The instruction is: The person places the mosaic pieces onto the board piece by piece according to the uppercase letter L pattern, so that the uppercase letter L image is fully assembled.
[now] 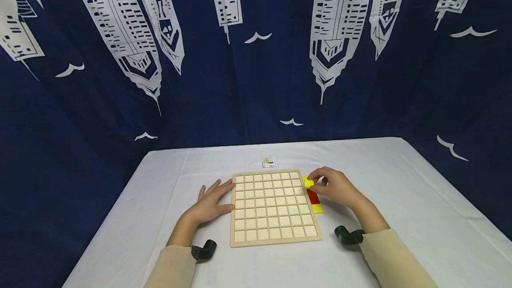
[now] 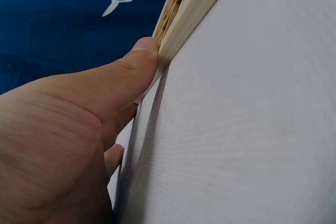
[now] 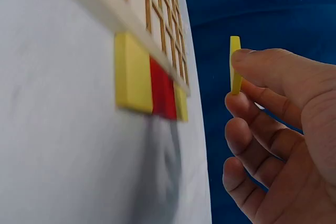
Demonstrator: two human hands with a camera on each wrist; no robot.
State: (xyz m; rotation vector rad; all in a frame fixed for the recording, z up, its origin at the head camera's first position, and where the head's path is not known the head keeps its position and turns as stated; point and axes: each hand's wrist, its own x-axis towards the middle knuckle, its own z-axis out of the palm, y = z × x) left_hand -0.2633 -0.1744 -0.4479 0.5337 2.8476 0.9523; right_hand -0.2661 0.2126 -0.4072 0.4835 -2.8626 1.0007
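A square wooden board with a grid of shallow square cells lies on the table. My left hand rests at its left edge; in the left wrist view the thumb touches the frame. On the board's right side, my right hand pinches a thin yellow tile between thumb and fingers, raised above the table. Along the right edge lie a yellow tile, a red tile and another yellow piece, side by side. Part of that row is hidden in the head view by the held tile.
A small card printed with a grid and a few coloured cells lies just beyond the board. White cloth covers the table. Behind it hangs a dark blue curtain with white buildings and birds. A black wrist device sits on each wrist.
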